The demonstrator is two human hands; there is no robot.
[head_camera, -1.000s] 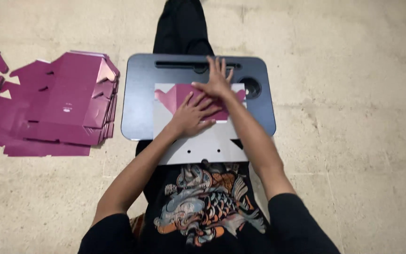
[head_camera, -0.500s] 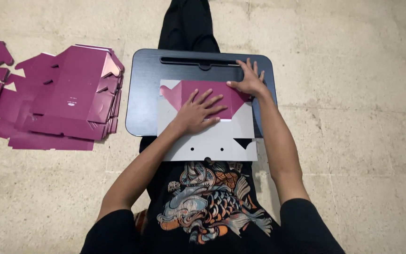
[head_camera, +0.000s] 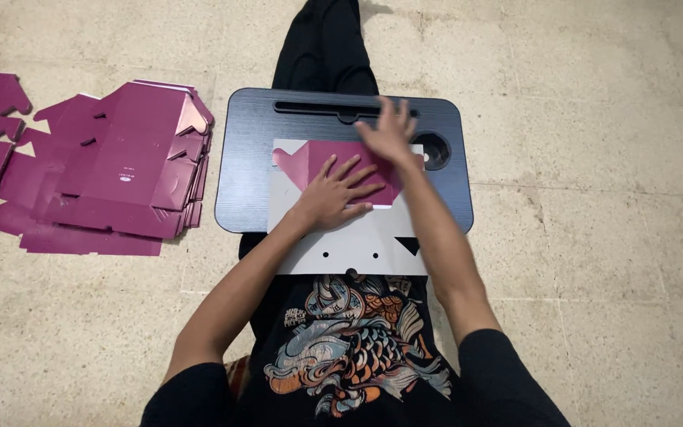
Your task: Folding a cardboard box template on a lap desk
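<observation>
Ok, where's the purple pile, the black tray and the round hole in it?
purple pile (head_camera: 112,170), head view, top sheet's middle.
black tray (head_camera: 247,158), head view, bare left part.
round hole (head_camera: 436,150), head view, dark centre.

The right hand (head_camera: 389,136) has slid leftward from the far right corner of the folded magenta cardboard flap (head_camera: 333,158), uncovering the round cup recess (head_camera: 435,150).
</observation>
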